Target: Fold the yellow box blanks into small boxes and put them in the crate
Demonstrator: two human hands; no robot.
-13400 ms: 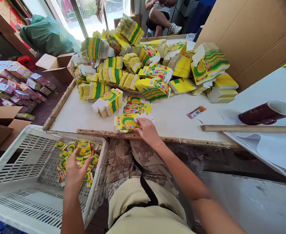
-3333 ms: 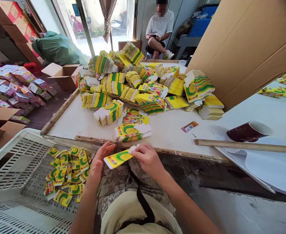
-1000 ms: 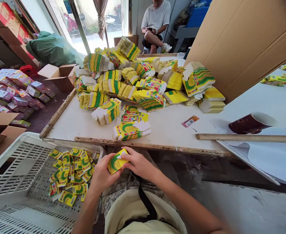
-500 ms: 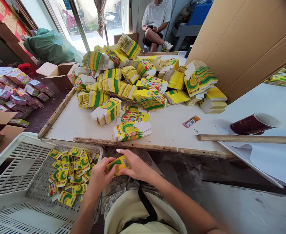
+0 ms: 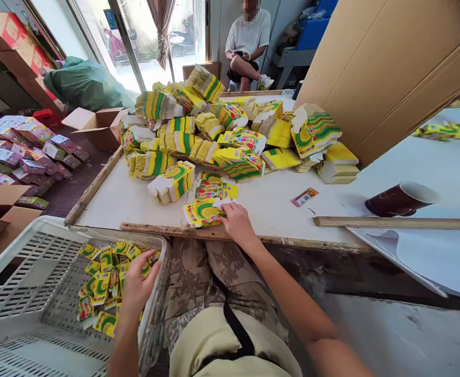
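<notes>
in the head view, the left hand is hovering over the right side of the white crate, its fingers parted and released. small yellow-and-green boxes are lying jumbled in the crate. the right hand is touching the right end of a low stack of flat yellow cartons, its fingertips meeting the white flaps; whether they are pinching a carton, i cannot tell. the stack is lying near the front edge of the white table, just behind a wooden strip. more flat cartons are lying just behind it, a thicker bundle is resting to their left, and a big heap of bundles is sitting farther back. well to the right, a pink packet and a maroon mug are resting apart. beyond the table, a person is sitting.
</notes>
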